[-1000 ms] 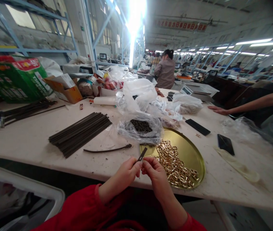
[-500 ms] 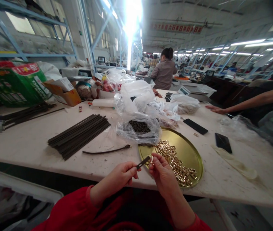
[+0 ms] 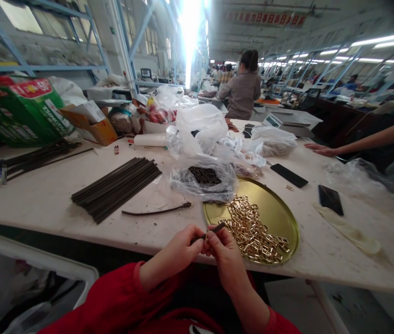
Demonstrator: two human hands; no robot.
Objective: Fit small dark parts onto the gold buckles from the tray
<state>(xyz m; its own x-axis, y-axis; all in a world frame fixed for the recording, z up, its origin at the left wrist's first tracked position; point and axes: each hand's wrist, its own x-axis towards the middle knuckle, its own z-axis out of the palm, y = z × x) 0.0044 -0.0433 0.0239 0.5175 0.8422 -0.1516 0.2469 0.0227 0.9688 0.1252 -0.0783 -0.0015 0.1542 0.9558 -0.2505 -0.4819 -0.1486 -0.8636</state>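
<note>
Hands meet at the table's (image 3: 44,199) near edge, about 6 o'clock in view, pinching a thin dark strap (image 3: 214,229). Flat and narrow, it runs lengthwise toward 2 o'clock, its free tip over the brass tray (image 3: 280,208). Left hand (image 3: 179,248) and right hand (image 3: 223,248) are both curled closed on it, fingertips touching.

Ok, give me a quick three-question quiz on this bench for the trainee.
1. True or false: both hands, left hand and right hand, pinch one dark strap.
2. What fills the gold tray? A) screws B) gold buckles C) buttons
3. On which side of the tray does the strap bundle lie?

Key: 1 true; 2 B; 3 the left.
</note>
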